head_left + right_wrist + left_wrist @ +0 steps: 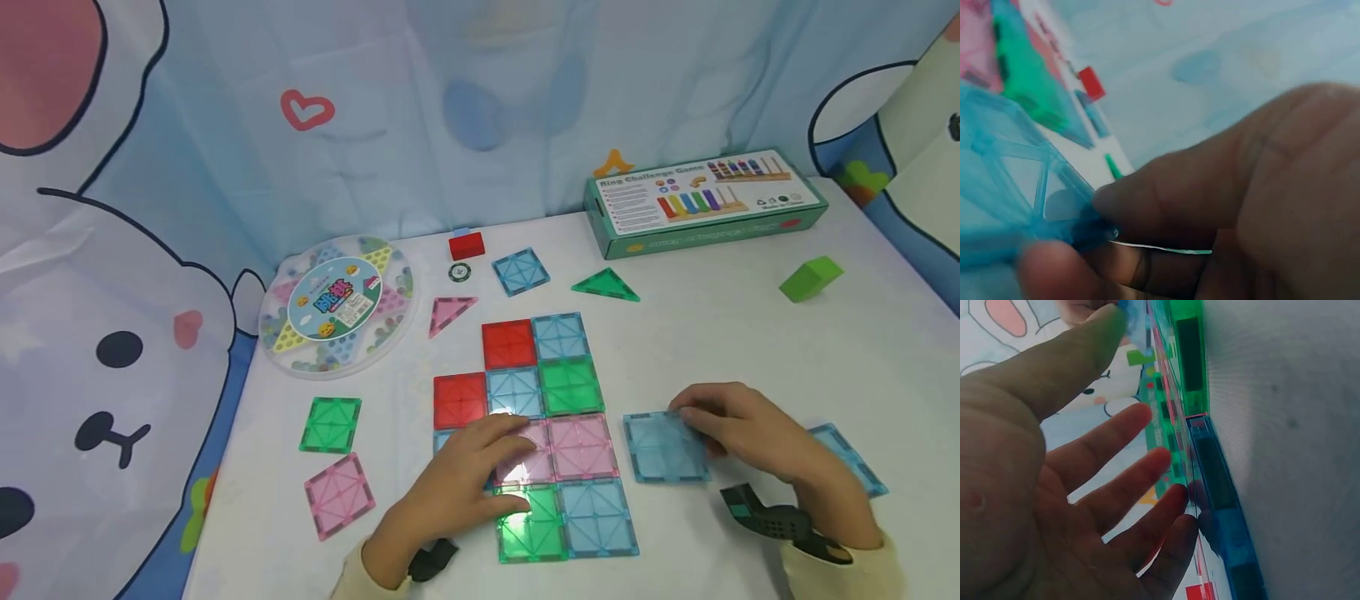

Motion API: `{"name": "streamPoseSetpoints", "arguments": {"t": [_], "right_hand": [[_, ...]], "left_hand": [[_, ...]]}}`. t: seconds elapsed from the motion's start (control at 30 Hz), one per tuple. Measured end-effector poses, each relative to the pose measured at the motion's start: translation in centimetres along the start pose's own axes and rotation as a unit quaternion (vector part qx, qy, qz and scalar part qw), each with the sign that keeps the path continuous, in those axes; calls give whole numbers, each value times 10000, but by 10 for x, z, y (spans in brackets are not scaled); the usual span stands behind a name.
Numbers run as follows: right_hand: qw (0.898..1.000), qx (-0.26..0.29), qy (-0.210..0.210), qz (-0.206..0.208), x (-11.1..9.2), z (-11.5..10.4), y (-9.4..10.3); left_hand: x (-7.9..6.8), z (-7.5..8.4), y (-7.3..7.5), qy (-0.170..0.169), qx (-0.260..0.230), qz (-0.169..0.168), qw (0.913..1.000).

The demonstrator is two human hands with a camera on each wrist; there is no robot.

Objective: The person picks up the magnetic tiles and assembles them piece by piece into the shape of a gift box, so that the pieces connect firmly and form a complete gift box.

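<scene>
A blue tile (657,447) is pinched by the right hand (738,425) beside the tile grid (561,443), over which the left hand (471,468) is spread, empty; joining seems underway, edge alignment called for

The left hand (472,475) partly covers a pink square tile (540,463), the right forearm (834,493) part of a blue tile (851,457); fine print (633,207) on the Ring Challenge Game box (708,200) is unreadable.

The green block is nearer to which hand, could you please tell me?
The right hand, pinching a blue tile in front and left of the green block; the left hand is farther left, over joined tiles.
</scene>
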State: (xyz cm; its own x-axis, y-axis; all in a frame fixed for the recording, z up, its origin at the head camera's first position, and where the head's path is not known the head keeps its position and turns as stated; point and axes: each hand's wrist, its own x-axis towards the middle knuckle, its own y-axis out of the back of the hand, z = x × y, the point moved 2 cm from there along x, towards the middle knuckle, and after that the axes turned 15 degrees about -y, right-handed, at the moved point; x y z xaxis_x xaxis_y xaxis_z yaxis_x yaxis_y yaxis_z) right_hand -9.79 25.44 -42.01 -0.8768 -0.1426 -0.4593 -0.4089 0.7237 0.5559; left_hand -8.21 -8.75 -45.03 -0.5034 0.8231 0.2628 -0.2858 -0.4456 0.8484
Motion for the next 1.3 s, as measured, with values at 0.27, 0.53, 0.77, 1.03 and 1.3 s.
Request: {"name": "streamPoseSetpoints", "arguments": {"t": [0.27,0.53,0.77,1.03,1.3], "right_hand": [[9928,-751,99,929,13,-5,-15],[9599,-1361,357,2425,33,-40,-54],[9292,-2545,20,2678,55,-74,-98],[9249,-2567,-136,2801,64,-77,-102],[9623,-1711,-255,2100,59,-76,-78]], "left_hand": [[-3,-1,1,59,205,-260,9994],[-4,-4,0,-96,311,-256,9991],[-3,-2,-1,-159,536,-352,9978],[-1,0,-2,-215,886,-547,9943],[-4,-1,1,-163,858,-595,9944]]}}
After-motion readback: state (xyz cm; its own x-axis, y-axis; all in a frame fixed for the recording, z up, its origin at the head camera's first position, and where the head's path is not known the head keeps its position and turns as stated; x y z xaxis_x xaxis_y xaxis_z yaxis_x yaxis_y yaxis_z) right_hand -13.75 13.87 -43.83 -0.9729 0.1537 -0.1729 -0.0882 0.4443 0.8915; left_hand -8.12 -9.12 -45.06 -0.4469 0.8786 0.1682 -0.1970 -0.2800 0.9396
